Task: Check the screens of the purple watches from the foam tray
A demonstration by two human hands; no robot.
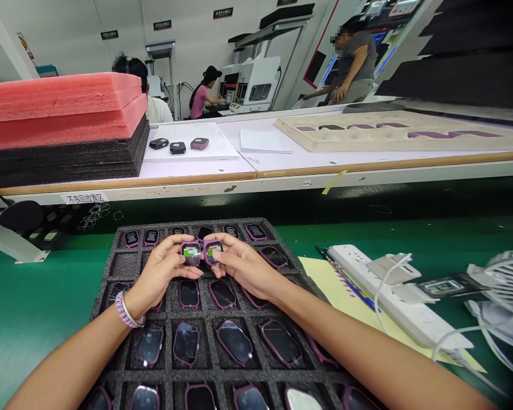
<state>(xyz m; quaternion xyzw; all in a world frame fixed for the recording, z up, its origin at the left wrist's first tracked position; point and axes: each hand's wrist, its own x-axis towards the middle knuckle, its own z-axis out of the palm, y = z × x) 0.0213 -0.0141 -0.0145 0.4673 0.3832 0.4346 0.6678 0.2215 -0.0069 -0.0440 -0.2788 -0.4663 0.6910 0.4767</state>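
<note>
My left hand (166, 265) grips a purple-framed smartwatch (191, 254) by its edges, its screen lit with green, white and red. Right beside it, my right hand (239, 259) pinches a second purple smartwatch (213, 251) with a similar lit display. Both watches are held over the far part of a dark grey foam tray (165, 341). Square compartments in the tray hold several more purple smartwatches (235, 341), most with dark screens. In the back row a few, such as a smartwatch (151, 237), show white text. My hands and forearms hide some compartments.
A white power strip (393, 296) with cables, pens (359, 290) and yellow paper (316, 273) lie to the right, near a small fan (511, 273). Red foam sheets (60, 102) and three watch bodies (178, 147) sit on the raised shelf. Several people work beyond.
</note>
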